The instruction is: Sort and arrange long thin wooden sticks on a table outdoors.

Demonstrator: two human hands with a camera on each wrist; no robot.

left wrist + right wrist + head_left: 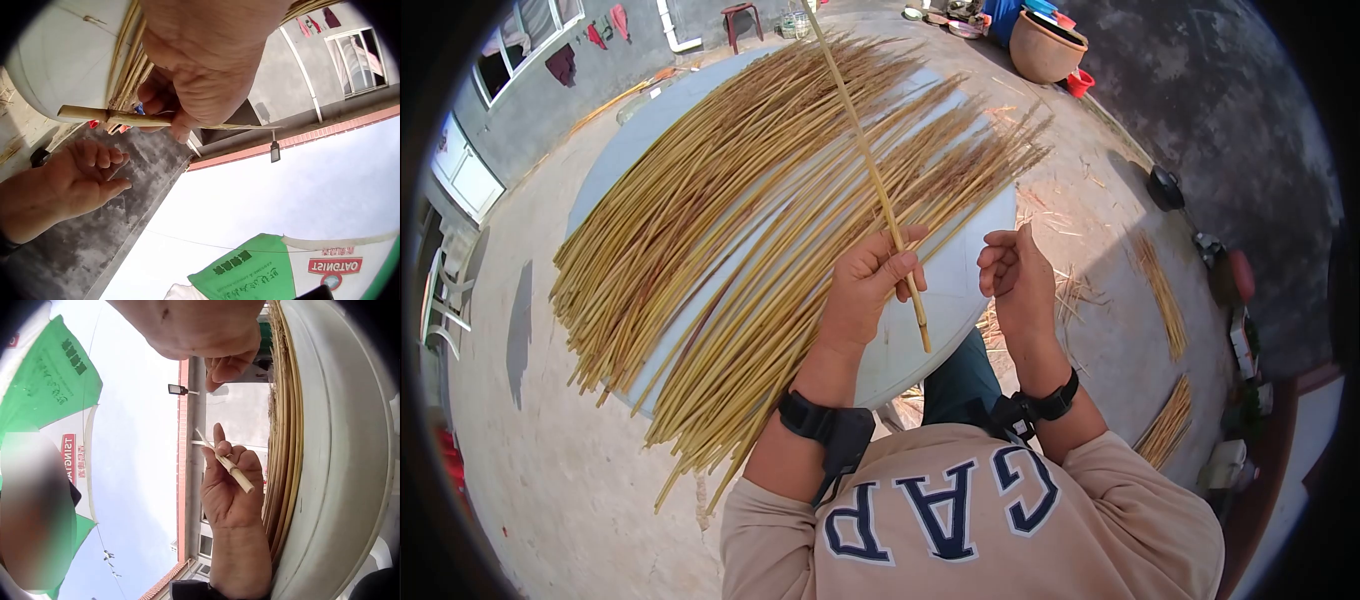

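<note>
Round table (962, 288) under reeds (720, 215); left hand (866, 286) grips one stalk (868, 165), right hand (1018, 282) loosely curled, empty.

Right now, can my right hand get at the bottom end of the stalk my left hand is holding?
Probably yes. The right hand is empty, fingers loosely curled, close beside the left hand gripping the stalk. Its end sticks out below that fist with nothing between.

Smooth matt straw-yellow cane stalk (878, 190) in the left hand (865, 285), dry fibrous heap of yellow-brown stalks (730, 200) beyond it, smooth white round plastic tabletop (895, 360) beneath, rough grey concrete ground (550, 470).
</note>
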